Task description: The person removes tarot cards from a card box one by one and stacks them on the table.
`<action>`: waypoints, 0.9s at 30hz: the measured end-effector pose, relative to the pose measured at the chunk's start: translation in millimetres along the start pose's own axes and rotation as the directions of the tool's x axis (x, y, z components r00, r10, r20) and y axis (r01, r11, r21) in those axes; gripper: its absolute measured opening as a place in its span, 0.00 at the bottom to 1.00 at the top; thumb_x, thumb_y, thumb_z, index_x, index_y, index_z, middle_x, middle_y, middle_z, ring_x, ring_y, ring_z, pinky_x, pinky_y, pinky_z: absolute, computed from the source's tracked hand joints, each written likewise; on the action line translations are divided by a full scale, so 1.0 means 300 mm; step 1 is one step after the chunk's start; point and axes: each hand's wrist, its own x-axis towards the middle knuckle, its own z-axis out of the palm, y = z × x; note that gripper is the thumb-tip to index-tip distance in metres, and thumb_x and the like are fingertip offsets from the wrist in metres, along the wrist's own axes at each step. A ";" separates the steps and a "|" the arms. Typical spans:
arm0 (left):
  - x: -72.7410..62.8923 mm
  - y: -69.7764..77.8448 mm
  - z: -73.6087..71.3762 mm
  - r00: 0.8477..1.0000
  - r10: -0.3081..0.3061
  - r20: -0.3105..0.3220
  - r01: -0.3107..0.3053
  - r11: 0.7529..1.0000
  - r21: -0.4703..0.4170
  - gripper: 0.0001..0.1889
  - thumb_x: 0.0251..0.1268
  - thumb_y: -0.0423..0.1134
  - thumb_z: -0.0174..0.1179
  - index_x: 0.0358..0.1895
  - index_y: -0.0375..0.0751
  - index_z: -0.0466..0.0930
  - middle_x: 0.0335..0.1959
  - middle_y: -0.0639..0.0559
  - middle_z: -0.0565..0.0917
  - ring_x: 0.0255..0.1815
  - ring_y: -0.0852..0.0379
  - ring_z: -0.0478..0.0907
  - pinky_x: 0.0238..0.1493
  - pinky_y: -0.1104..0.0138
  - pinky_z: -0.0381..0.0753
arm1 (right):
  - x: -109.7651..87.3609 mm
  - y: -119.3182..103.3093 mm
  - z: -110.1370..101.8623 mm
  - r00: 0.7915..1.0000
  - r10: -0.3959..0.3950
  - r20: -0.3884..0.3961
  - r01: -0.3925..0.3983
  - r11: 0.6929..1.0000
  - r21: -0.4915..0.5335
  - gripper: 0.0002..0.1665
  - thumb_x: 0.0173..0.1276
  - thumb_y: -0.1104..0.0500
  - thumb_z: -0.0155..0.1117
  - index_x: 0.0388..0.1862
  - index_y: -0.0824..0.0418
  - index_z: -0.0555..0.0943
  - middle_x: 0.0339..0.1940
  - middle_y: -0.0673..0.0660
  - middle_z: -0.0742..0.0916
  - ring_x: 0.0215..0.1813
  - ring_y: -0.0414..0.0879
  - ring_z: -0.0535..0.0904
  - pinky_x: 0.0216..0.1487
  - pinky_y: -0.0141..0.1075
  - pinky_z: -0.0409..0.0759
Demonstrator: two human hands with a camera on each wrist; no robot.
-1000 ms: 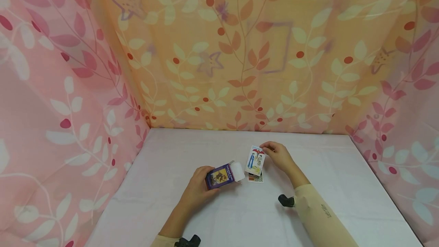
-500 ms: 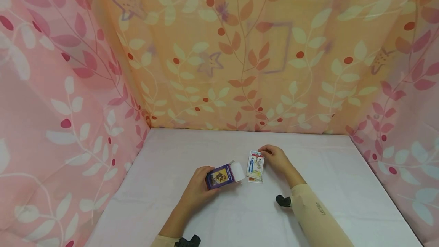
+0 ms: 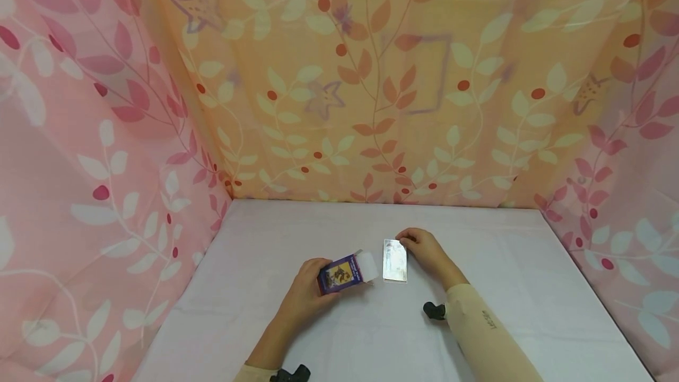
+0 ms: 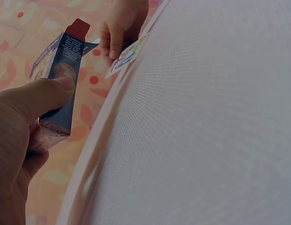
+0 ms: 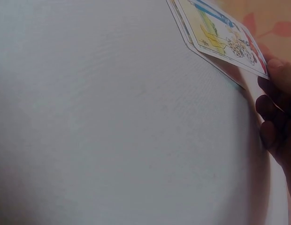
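My left hand (image 3: 307, 287) grips a dark blue card box (image 3: 339, 274) from its left end, thumb along one side. The box's white flap (image 3: 367, 265) stands open toward the right, and in the left wrist view the box (image 4: 65, 75) is tilted with a red tab up. Thumb and fingers of my right hand (image 3: 427, 250) pinch the far right corner of a picture card (image 3: 395, 260), which shines with glare in the head view. The right wrist view shows that card's coloured figures (image 5: 230, 37) and its raised corner, with another card's edge (image 5: 216, 68) beneath it.
A white cloth (image 3: 339, 341) covers the table. Patterned curtains (image 3: 318, 134) stand behind it and on both sides. Black camera mounts (image 3: 435, 311) sit at both wrists.
The right hand has brought the pinched card down and nearer, so it now covers the card below and catches glare. The left hand and box have stayed almost still.
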 end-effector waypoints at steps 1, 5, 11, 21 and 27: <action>0.000 0.000 0.000 1.000 0.000 0.002 0.000 1.000 0.001 0.41 0.44 0.44 0.84 0.65 0.44 0.74 0.62 0.53 0.79 0.66 0.54 0.73 0.70 0.52 0.76 | 0.000 0.002 0.001 1.000 -0.002 0.002 0.002 1.000 0.001 0.09 0.78 0.57 0.60 0.49 0.55 0.86 0.45 0.51 0.88 0.50 0.48 0.79 0.58 0.44 0.80; 0.000 0.002 -0.001 1.000 0.007 0.001 -0.007 1.000 0.008 0.42 0.44 0.44 0.84 0.66 0.44 0.74 0.62 0.52 0.79 0.66 0.54 0.73 0.70 0.52 0.76 | -0.001 0.005 0.002 1.000 -0.011 -0.005 0.010 1.000 -0.014 0.08 0.78 0.58 0.61 0.49 0.55 0.86 0.46 0.52 0.88 0.52 0.49 0.79 0.63 0.50 0.79; 0.001 0.004 -0.003 1.000 0.016 -0.003 -0.016 1.000 0.012 0.42 0.44 0.45 0.84 0.66 0.45 0.74 0.62 0.52 0.79 0.66 0.54 0.73 0.69 0.52 0.76 | 0.004 0.019 0.006 1.000 -0.014 -0.012 0.013 0.999 -0.052 0.07 0.77 0.58 0.61 0.47 0.53 0.86 0.47 0.52 0.88 0.56 0.50 0.80 0.68 0.54 0.76; 0.002 0.001 -0.004 1.000 0.015 0.002 -0.015 1.000 0.011 0.41 0.45 0.46 0.83 0.65 0.45 0.74 0.62 0.51 0.79 0.66 0.53 0.73 0.69 0.52 0.76 | 0.012 0.031 0.009 0.999 -0.038 -0.002 0.037 0.994 -0.107 0.06 0.75 0.59 0.64 0.46 0.52 0.86 0.46 0.50 0.87 0.52 0.48 0.80 0.65 0.52 0.77; 0.000 0.003 -0.002 1.000 0.021 -0.006 -0.021 1.000 0.015 0.41 0.45 0.46 0.83 0.65 0.44 0.74 0.61 0.51 0.80 0.65 0.52 0.74 0.69 0.51 0.77 | 0.013 0.030 0.012 1.000 -0.024 -0.003 0.024 0.993 -0.117 0.05 0.75 0.59 0.64 0.46 0.53 0.86 0.45 0.51 0.87 0.52 0.49 0.79 0.65 0.52 0.77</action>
